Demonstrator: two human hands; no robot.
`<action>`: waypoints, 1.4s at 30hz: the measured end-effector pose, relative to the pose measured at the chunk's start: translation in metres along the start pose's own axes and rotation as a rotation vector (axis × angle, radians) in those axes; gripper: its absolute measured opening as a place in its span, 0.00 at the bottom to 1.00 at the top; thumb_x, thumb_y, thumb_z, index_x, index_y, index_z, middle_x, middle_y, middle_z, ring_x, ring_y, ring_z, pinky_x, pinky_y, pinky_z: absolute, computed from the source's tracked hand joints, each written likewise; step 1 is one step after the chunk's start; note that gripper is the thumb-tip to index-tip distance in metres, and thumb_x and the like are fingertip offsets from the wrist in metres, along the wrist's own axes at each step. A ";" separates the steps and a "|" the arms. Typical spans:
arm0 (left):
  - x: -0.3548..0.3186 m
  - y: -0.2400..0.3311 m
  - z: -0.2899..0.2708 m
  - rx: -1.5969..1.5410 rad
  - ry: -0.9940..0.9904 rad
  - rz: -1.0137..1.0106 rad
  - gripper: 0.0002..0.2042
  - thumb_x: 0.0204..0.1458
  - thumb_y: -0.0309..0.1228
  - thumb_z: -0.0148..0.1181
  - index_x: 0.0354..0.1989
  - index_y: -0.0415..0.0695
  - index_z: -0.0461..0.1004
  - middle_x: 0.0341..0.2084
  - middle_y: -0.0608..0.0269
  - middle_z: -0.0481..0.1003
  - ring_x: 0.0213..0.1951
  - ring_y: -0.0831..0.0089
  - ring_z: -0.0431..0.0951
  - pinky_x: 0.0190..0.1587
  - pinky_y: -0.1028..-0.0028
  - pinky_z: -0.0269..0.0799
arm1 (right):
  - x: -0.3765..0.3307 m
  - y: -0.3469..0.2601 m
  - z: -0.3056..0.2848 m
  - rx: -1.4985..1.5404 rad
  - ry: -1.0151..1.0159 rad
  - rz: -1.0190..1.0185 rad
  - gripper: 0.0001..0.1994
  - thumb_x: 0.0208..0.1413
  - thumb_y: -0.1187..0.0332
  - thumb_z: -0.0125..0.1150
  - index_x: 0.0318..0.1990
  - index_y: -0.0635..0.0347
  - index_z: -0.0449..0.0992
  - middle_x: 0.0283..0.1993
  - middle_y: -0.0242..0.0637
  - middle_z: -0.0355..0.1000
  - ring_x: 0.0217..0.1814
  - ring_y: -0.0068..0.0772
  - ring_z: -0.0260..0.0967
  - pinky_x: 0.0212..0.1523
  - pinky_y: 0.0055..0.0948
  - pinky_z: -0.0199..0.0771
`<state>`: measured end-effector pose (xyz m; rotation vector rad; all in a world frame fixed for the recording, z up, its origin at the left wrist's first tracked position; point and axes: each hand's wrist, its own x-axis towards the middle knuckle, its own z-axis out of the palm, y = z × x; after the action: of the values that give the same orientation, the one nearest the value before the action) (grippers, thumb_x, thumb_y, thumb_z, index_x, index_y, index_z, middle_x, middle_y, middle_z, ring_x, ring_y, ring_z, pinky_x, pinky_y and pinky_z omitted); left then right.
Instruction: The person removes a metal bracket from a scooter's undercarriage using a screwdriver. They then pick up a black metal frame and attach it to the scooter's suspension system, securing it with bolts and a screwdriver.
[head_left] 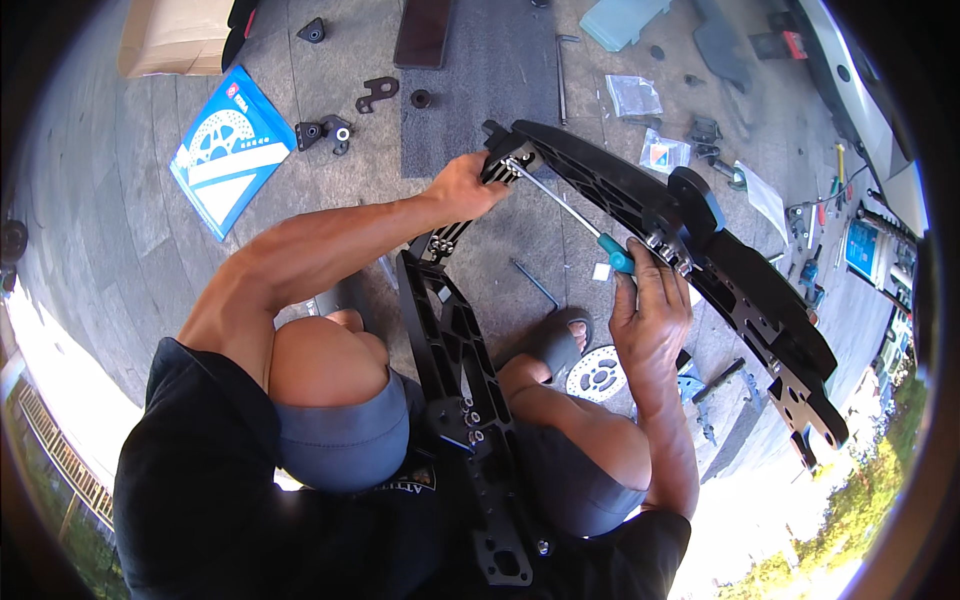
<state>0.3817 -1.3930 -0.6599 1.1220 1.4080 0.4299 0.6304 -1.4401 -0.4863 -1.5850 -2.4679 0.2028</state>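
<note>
A black metal two-armed frame [625,183], like a scooter swingarm, stands tilted between my knees, one arm down over my lap, the other out to the right. My left hand [468,188] is wrapped round the ribbed cross-piece [447,238] joining the two arms at the far end. In my right hand [655,295] is a driver with a teal handle [616,252] and a long thin shaft. Its tip meets a silver bolt [513,163] at the corner beside my left hand. My right fingers pinch the handle; the tip's exact fit is too small to tell.
Around me on the paving lie a blue-and-white packet [233,150], black brackets [378,95], a phone-like dark slab [423,32] on a grey mat [475,95], an L-shaped key [563,80] and small plastic bags [633,96]. A brake disc [597,374] sits by my right foot.
</note>
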 end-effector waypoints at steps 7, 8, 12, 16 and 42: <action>0.006 0.005 -0.002 -0.064 0.018 0.081 0.14 0.50 0.30 0.55 0.44 0.36 0.70 0.20 0.56 0.74 0.24 0.65 0.77 0.29 0.65 0.72 | -0.002 -0.001 0.002 -0.027 -0.028 0.020 0.13 0.57 0.73 0.52 0.49 0.66 0.71 0.39 0.51 0.73 0.40 0.55 0.71 0.43 0.45 0.69; 0.009 0.007 -0.001 -0.030 0.039 0.124 0.14 0.51 0.31 0.56 0.44 0.36 0.71 0.22 0.55 0.75 0.26 0.66 0.77 0.31 0.66 0.72 | -0.003 -0.002 0.005 0.030 -0.011 -0.002 0.13 0.57 0.73 0.51 0.49 0.66 0.70 0.40 0.52 0.72 0.41 0.55 0.71 0.43 0.45 0.69; 0.019 0.013 0.006 0.020 0.054 0.094 0.13 0.52 0.33 0.58 0.42 0.37 0.71 0.26 0.53 0.77 0.30 0.65 0.79 0.34 0.67 0.73 | -0.003 -0.001 0.017 0.130 -0.040 -0.002 0.15 0.58 0.72 0.51 0.51 0.68 0.68 0.41 0.55 0.72 0.39 0.56 0.71 0.42 0.45 0.71; 0.029 0.012 0.006 -0.047 0.037 0.094 0.12 0.53 0.33 0.57 0.41 0.37 0.71 0.22 0.53 0.75 0.27 0.62 0.78 0.33 0.64 0.72 | 0.001 0.008 0.022 0.167 -0.165 0.024 0.17 0.57 0.71 0.52 0.53 0.68 0.66 0.40 0.56 0.73 0.38 0.61 0.73 0.38 0.47 0.73; 0.018 -0.012 -0.006 -0.379 -0.079 -0.104 0.15 0.55 0.35 0.59 0.44 0.36 0.71 0.22 0.53 0.76 0.30 0.59 0.79 0.35 0.64 0.72 | 0.057 -0.014 0.026 0.217 -0.107 0.161 0.13 0.64 0.64 0.48 0.42 0.68 0.70 0.20 0.35 0.65 0.21 0.23 0.63 0.23 0.24 0.63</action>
<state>0.3753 -1.3817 -0.6784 0.7472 1.2451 0.5459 0.5885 -1.3942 -0.5027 -1.7160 -2.2998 0.5738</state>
